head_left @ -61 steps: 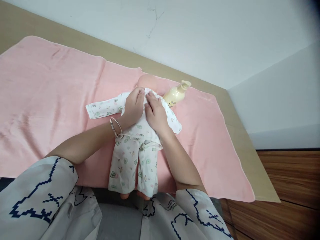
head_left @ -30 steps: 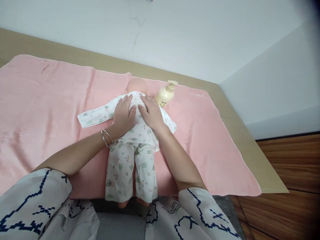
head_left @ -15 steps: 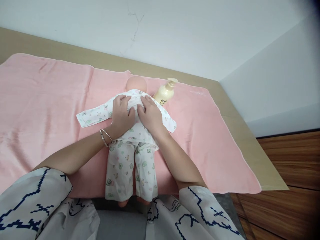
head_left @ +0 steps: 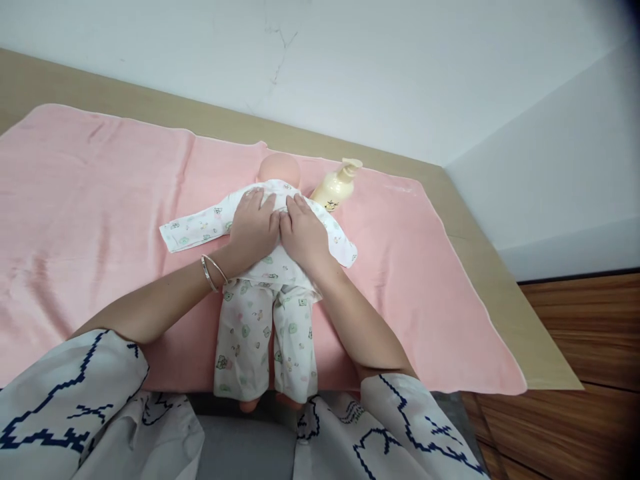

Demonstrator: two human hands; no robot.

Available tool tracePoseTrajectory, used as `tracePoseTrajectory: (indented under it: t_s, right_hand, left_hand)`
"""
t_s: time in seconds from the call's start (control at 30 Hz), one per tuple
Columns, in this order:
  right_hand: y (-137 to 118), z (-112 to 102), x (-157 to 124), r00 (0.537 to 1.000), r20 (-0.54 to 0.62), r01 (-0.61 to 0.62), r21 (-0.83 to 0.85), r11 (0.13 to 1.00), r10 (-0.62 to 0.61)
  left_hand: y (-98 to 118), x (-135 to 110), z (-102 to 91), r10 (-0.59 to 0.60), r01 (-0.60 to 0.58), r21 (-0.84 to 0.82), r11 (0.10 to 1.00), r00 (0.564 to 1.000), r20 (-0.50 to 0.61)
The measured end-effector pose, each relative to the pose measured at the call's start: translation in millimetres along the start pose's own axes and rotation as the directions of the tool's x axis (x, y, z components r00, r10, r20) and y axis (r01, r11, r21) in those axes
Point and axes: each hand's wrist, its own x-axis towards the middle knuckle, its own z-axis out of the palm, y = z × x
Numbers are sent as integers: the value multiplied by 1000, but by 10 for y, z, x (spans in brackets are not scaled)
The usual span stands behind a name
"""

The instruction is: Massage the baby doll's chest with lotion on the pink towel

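Note:
A baby doll (head_left: 279,170) lies on a pink blanket, its bald head away from me and no face showing. It wears a white printed top (head_left: 275,270) and matching trousers (head_left: 243,343), with both sleeves spread sideways. My left hand (head_left: 254,227) rests flat on the upper left of the doll's top, fingers extended. Beside it, my right hand (head_left: 305,232) lies flat on the upper right. The two thumbs come together at the middle of the doll's torso. Just beyond the right sleeve, a pale yellow pump bottle (head_left: 336,187) leans at a tilt.
The pink blanket (head_left: 425,300) covers much of the tan table (head_left: 460,220). A white wall (head_left: 380,80) rises behind it. Brown wood-grain panels (head_left: 590,333) stand at the right. The doll's feet reach past the near edge, close to my lap.
My hands have drawn closer together on the doll's back, and the gap between my thumbs has closed. The view has shifted slightly; the bottle stays beside the doll.

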Motion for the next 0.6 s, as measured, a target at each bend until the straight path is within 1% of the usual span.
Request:
tracePoseTrajectory:
  t_s: [0.13, 0.2, 0.27, 0.33, 0.47, 0.53, 0.6]
  right_hand:
    - [261, 24, 203, 994, 25, 100, 96, 990, -103]
    - [306, 15, 235, 989, 17, 142, 109, 984, -145]
    - [257, -9, 194, 990, -11, 141, 76, 987, -141]
    - [145, -38, 101, 993, -35, 115, 0, 993, -115]
    - [-72, -65, -88, 994, -47, 89, -163, 983, -98]
    - [-102, -60, -118, 993, -51, 95, -195, 976, -106]
    - [-63, -51, -89, 993, -41, 102, -184, 978, -111]
  left_hand:
    - [149, -50, -107, 99, -100, 30, 995, 994, 36]
    - [189, -61, -144, 112, -114, 35, 993, 993, 47]
    - [189, -57, -155, 95, -97, 50, 994, 994, 46]
    - [158, -39, -145, 72, -75, 70, 995, 996, 52]
    - [62, 7, -110, 51, -61, 83, 995, 992, 113]
    - [41, 24, -115, 40, -51, 82, 995, 991, 128]
    - [62, 27, -149, 32, -45, 93, 995, 990, 134]
